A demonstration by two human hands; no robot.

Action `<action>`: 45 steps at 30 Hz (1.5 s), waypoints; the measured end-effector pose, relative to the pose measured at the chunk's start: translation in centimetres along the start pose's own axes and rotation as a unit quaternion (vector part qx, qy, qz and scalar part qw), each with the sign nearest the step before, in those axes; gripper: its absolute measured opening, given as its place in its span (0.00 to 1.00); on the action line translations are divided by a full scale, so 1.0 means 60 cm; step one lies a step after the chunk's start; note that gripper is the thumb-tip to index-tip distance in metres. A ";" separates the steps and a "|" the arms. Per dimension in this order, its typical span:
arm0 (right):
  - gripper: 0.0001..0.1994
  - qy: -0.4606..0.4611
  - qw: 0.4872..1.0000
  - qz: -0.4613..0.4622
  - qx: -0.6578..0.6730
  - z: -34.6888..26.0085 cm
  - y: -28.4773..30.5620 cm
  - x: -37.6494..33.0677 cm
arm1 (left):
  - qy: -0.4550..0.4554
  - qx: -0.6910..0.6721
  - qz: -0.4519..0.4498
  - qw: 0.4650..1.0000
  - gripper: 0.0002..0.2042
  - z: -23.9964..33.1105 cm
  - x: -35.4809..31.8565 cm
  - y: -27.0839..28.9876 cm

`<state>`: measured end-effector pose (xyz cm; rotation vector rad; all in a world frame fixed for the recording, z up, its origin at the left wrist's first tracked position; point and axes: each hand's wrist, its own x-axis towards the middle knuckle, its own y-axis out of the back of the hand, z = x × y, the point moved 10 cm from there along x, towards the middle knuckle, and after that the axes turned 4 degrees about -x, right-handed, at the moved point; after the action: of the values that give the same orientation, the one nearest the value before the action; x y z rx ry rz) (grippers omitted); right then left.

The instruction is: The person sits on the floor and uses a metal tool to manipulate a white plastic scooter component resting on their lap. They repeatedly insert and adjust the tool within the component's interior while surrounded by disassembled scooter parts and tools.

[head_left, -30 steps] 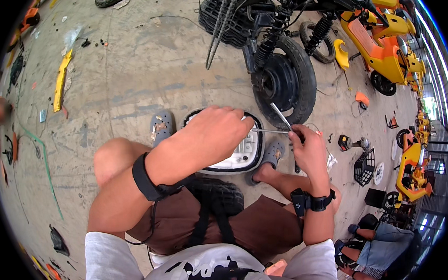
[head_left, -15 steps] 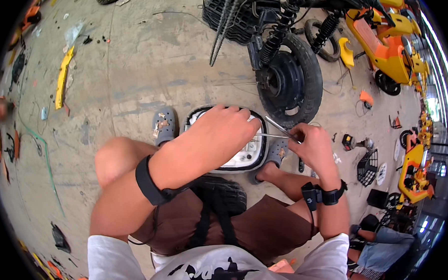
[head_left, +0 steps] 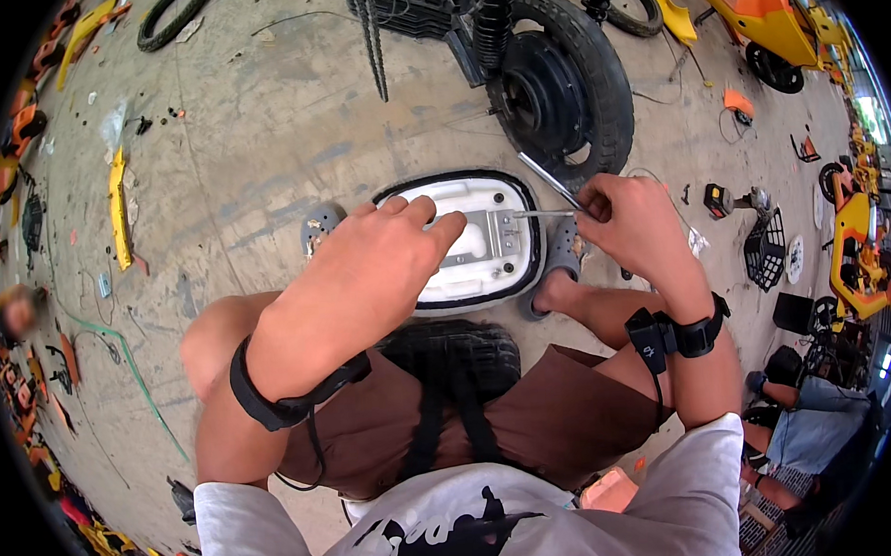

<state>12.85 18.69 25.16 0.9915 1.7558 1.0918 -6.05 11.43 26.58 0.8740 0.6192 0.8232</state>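
Oval white pan [head_left: 474, 242], black rim [head_left: 539, 242], person's twelve o'clock. Seemingly light, stiff; best gripped at three and nine. Left hand [head_left: 375, 246], nine o'clock: curled, grasp I cannot tell. Right hand [head_left: 627, 220], three o'clock: pinching metal tool [head_left: 546, 177].

Near the bottom, the pale shirt [head_left: 318, 554] carries a black print [head_left: 467, 543] with white script-like lettering on its left part, not clearly legible. To its right, a strapped-on black box [head_left: 651, 337] bears a small pale mark, too tiny to read.
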 end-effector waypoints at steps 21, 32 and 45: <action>0.08 0.001 1.000 -0.007 0.023 0.007 -0.016 0.003 | 0.007 -0.028 0.013 0.999 0.23 0.004 -0.005 0.021; 0.08 0.017 1.000 0.003 0.023 0.009 -0.016 0.000 | 0.011 -0.027 0.002 1.000 0.24 0.004 -0.004 0.016; 0.09 0.006 1.000 -0.010 0.020 0.010 -0.015 -0.002 | 0.017 -0.027 -0.005 0.999 0.25 0.004 -0.002 0.014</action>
<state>13.26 18.45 24.21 0.9917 1.7997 1.0556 -6.23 11.57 27.42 0.8086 0.6291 0.8430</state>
